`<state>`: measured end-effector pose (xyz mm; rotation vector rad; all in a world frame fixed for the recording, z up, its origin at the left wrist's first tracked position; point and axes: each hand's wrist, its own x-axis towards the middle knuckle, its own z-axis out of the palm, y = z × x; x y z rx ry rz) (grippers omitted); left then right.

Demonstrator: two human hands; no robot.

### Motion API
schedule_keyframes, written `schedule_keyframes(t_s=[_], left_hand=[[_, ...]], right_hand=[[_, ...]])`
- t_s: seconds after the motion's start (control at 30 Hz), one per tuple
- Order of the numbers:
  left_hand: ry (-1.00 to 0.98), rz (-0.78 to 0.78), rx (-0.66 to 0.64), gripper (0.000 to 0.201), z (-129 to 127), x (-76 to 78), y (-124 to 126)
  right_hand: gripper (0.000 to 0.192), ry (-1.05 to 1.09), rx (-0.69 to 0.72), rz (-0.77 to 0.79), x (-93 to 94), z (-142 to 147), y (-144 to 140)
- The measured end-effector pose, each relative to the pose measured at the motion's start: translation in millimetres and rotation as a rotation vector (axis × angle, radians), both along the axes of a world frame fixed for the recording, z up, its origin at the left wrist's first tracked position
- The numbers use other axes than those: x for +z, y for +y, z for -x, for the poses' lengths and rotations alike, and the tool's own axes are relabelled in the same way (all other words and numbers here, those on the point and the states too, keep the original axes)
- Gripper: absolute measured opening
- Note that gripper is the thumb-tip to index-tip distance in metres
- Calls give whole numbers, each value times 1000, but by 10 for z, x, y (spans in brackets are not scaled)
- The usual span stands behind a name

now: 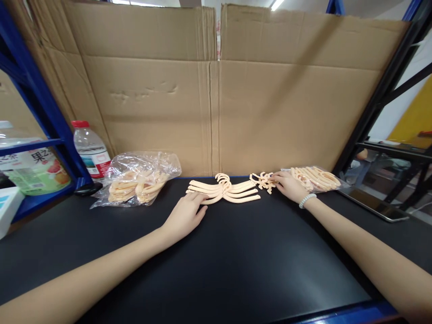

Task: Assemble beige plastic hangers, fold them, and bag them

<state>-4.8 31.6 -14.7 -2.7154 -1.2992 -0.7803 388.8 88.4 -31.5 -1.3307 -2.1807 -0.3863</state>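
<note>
head view: cardboard (216, 90) backs a black table (216, 270). the hanger stack (224, 190) lies centre, left hand (185, 215) flat and open on its end; keep it pinned. right hand (286, 184), fingers loosely curled, touches small clips (263, 180); lift one cleanly.

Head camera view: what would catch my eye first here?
Probably the fan of cream plastic hangers lying mid-table on the black mat, the left hand resting on its near end. The right hand touches a small pile of clips. Tall cardboard sheets wall off the back.
</note>
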Motion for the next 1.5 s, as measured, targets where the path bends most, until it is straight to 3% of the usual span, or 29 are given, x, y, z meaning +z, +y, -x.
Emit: schedule_keyframes(t_s=[0.4, 0.73, 0.9, 0.93, 0.97, 1.07, 1.2, 1.5], left_hand=[[-26, -42, -108, 26, 1, 19, 18], [-109, -67, -118, 30, 19, 28, -81], [-156, -20, -134, 32, 0, 43, -158], [-164, -8, -134, 32, -7, 49, -173], [-170, 5, -132, 32, -13, 55, -187], [-180, 39, -112, 31, -25, 71, -212], [-199, 48, -88, 27, -24, 77, -213], [-234, 57, -54, 20, -4, 54, -173]], right_hand=[[25, 163, -59, -100, 32, 88, -45], [26, 610, -215, -210, 271, 170, -250], [35, 903, -154, -52, 448, 478, -485], [33, 970, -109, 8, 478, 569, -550], [28, 1154, 5, 164, 506, 663, -620], [25, 1295, 156, 364, 564, 905, -817], [26, 1352, 227, 539, 565, 1044, -942], [32, 1410, 244, 713, 402, 1013, -845]])
